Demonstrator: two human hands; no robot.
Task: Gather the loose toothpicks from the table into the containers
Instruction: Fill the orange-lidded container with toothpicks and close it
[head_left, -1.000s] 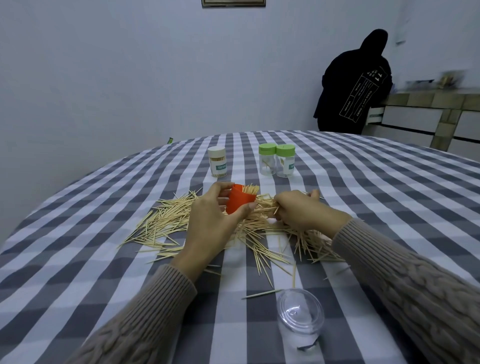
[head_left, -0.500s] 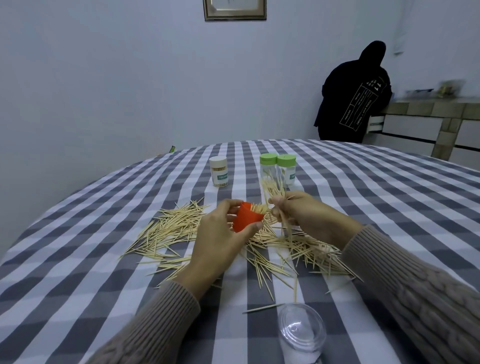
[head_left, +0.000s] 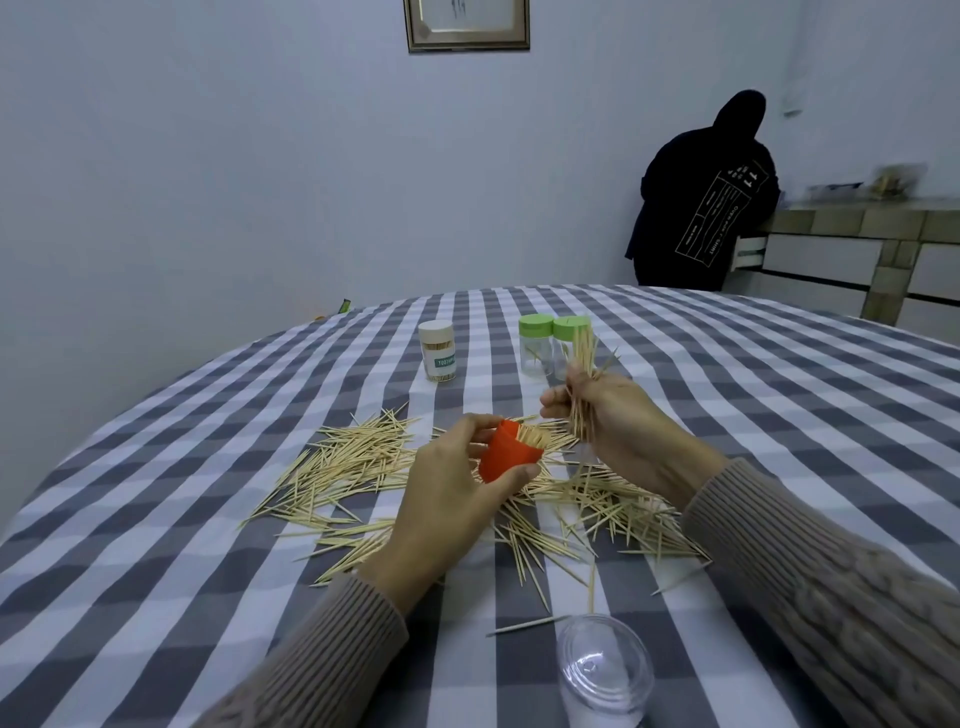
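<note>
Loose toothpicks (head_left: 358, 467) lie scattered over the checked tablecloth (head_left: 156, 597) around both hands. My left hand (head_left: 452, 499) grips a small orange container (head_left: 506, 457), tilted to the right, with toothpick ends sticking out of its mouth. My right hand (head_left: 618, 421) holds an upright bundle of toothpicks (head_left: 582, 379) just right of and above the container. Further back stand a white-capped toothpick jar (head_left: 438, 351) and two clear jars with green lids (head_left: 535, 345).
A clear plastic lid (head_left: 605, 670) lies near the table's front edge. A person in a black hooded top (head_left: 701, 202) stands at the back right beside a counter (head_left: 857, 234). A framed picture (head_left: 466, 23) hangs on the wall.
My right hand has lifted a bundle of toothpicks up off the pile and turned it upright. My left hand has kept hold of the orange container. The camera has tilted upward.
</note>
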